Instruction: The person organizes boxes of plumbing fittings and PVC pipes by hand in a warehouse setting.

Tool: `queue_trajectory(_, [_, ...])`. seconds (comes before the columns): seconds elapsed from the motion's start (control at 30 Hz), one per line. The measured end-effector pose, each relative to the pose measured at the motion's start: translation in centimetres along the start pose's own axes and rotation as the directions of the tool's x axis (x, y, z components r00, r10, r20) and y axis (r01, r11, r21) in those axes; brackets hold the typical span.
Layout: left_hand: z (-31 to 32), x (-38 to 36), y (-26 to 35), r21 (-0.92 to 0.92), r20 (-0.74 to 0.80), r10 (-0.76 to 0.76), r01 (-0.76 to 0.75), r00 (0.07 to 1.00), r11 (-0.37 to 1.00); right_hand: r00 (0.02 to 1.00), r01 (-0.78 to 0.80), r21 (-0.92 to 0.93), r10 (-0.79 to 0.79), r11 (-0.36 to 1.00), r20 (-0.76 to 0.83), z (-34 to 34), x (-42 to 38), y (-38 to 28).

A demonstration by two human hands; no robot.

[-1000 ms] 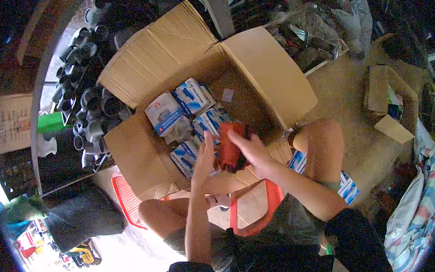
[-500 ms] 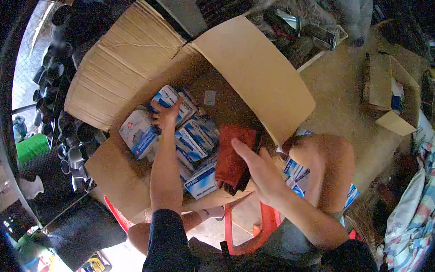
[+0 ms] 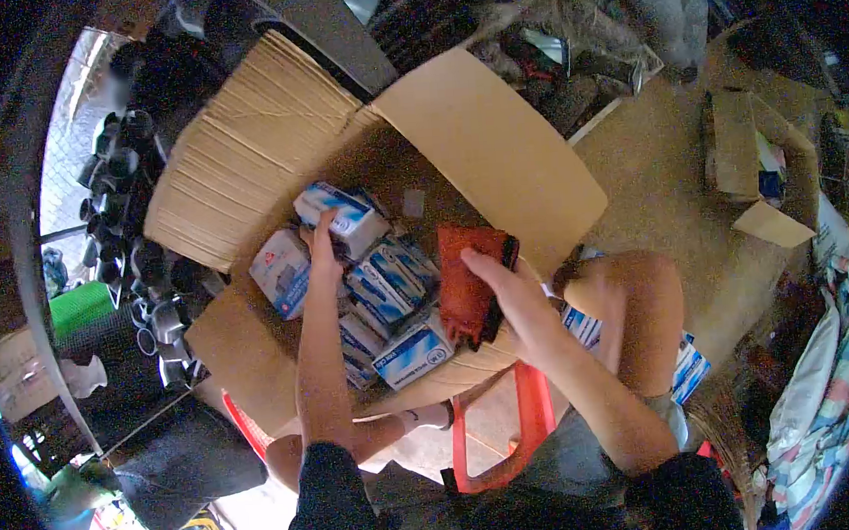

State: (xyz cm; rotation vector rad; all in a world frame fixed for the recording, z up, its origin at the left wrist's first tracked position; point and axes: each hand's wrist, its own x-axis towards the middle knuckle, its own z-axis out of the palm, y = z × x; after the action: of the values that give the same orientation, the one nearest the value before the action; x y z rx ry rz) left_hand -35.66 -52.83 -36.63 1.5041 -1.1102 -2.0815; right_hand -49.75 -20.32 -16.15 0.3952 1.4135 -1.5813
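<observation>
Inside a large open cardboard box (image 3: 253, 159) lie several small blue and white boxes. My left hand (image 3: 321, 247) grips a blue and white box (image 3: 349, 216) near the far left side of the carton. Beside it leans a white box with a red mark (image 3: 282, 269). My right hand (image 3: 503, 280) is closed round a dark red bundle (image 3: 467, 277) over the right part of the carton. Below the bundle, another blue and white box (image 3: 415, 355) lies at the carton's near side.
A smaller open carton (image 3: 733, 149) stands at the right, near a striped sack (image 3: 826, 396). Dark metal parts (image 3: 122, 167) are stacked at the left. A red stool (image 3: 540, 404) is below the carton, and more blue boxes (image 3: 689, 370) lie beside my knee.
My left hand has gone from spread fingers over the boxes to gripping one, which now sits tilted and raised. My right hand and the red bundle have shifted slightly right and up.
</observation>
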Motion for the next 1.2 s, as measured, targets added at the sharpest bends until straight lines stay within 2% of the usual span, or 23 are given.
queue_trajectory(0.03, [0.1,-3.6,1.6,-0.105,0.033,-0.076,0.079,0.997,0.991,1.000,-0.004,0.007,0.005,1.000,-0.010,-0.1,0.2,-0.5])
queue_trajectory(0.07, [0.3,-7.9,3.4,-0.207,0.073,-0.145,0.157,0.987,0.966,0.989,-0.047,0.227,0.013,0.973,0.149,0.6,-1.2,-2.9])
queue_trajectory(0.1, [2.8,-14.3,5.6,-0.341,0.069,-0.109,0.126,0.992,0.931,0.989,-0.045,0.268,0.004,0.962,0.150,0.5,-1.4,-3.3])
queue_trajectory(0.17, [1.7,-21.9,6.0,-0.464,0.399,0.149,0.059,0.905,0.884,0.965,-0.062,0.386,-0.044,0.921,0.260,-0.2,-1.0,-3.3])
queue_trajectory(0.23, [1.6,-29.0,5.9,-0.628,0.446,0.323,0.034,0.835,0.778,0.927,-0.052,0.434,-0.118,0.899,0.356,0.0,-0.7,-3.5])
queue_trajectory(0.27, [0.5,-31.4,4.6,-0.678,0.360,0.316,0.013,0.878,0.735,0.901,-0.049,0.464,-0.161,0.885,0.402,0.1,-0.9,-3.3])
queue_trajectory(0.43, [-1.8,-41.0,-0.5,-0.782,0.080,0.334,-0.148,0.939,0.605,0.818,0.130,0.262,-0.253,0.956,0.516,1.1,-7.3,-3.1])
queue_trajectory(0.47, [-4.5,-40.0,-4.8,-0.897,0.168,0.303,0.018,0.938,0.441,0.817,0.219,0.154,-0.267,0.964,0.512,1.1,-9.2,-2.8])
queue_trajectory(0.5, [-5.3,-40.0,-6.5,-0.866,0.293,0.279,0.129,0.914,0.484,0.817,0.301,0.044,-0.282,0.952,0.503,0.9,-10.8,-2.2])
queue_trajectory(0.53, [-5.5,-40.7,-6.7,-0.817,0.413,0.251,0.234,0.876,0.527,0.776,0.481,-0.080,-0.381,0.873,0.503,2.1,-13.1,-1.9])
queue_trajectory(0.57, [-5.1,-41.6,-7.1,-0.838,0.498,0.288,0.368,0.818,0.402,0.658,0.744,-0.351,-0.530,0.568,0.535,2.8,-16.3,-1.8])
queue_trajectory(0.6, [-3.7,-43.6,-5.2,-0.793,0.538,0.288,0.359,0.792,0.491,0.655,0.737,-0.384,-0.451,0.556,0.606,4.0,-18.5,-0.9])
queue_trajectory(0.67, [-2.9,-44.0,-5.9,-0.771,0.532,0.362,0.262,0.765,0.580,0.507,0.856,-0.496,-0.419,0.144,0.753,6.1,-22.4,1.3])
queue_trajectory(0.7, [-2.5,-43.9,-6.7,-0.767,0.512,0.374,0.216,0.774,0.604,0.360,0.831,-0.482,-0.392,-0.279,0.847,7.2,-23.9,2.3])
queue_trajectory(0.73, [-1.0,-45.3,-5.2,-0.759,0.334,0.345,0.033,0.877,0.650,0.317,0.795,-0.462,-0.380,-0.393,0.869,7.8,-24.9,3.9])
queue_trajectory(0.77, [-0.6,-46.4,-4.0,-0.764,0.341,0.453,-0.038,0.824,0.644,0.277,0.750,-0.434,-0.359,-0.499,0.891,7.9,-25.8,5.7])
queue_trajectory(0.83, [-0.7,-46.6,-3.5,-0.776,0.141,0.438,-0.175,0.888,0.606,0.299,0.762,-0.417,-0.303,-0.495,0.905,7.1,-27.7,7.9])
queue_trajectory(0.87, [-2.0,-46.6,-3.7,-0.758,0.211,0.437,-0.135,0.875,0.638,0.310,0.793,-0.393,-0.247,-0.465,0.918,6.1,-28.5,9.2])
queue_trajectory(0.93, [-3.5,-45.5,-3.8,-0.870,0.427,0.568,0.150,0.703,0.469,0.313,0.848,-0.360,-0.179,-0.390,0.933,4.9,-29.8,10.8])
queue_trajectory(0.97, [-4.1,-45.3,-3.9,-0.807,0.406,0.461,0.074,0.789,0.585,0.297,0.832,-0.336,-0.157,-0.442,0.942,4.7,-29.6,10.4])
queue_trajectory(1.03, [-3.3,-47.1,-2.6,-0.795,0.424,0.401,0.121,0.812,0.594,0.272,0.792,-0.291,-0.116,-0.536,0.955,5.6,-29.1,8.3])
queue_trajectory(1.1, [-1.1,-49.3,-1.5,-0.743,0.331,0.437,-0.054,0.836,0.667,0.218,0.715,-0.303,-0.210,-0.630,0.953,7.2,-28.1,6.2])
queue_trajectory(1.2, [-0.6,-48.6,-2.4,-0.737,0.419,0.332,0.103,0.845,0.668,0.186,0.669,-0.367,-0.333,-0.646,0.925,9.0,-26.8,5.0])
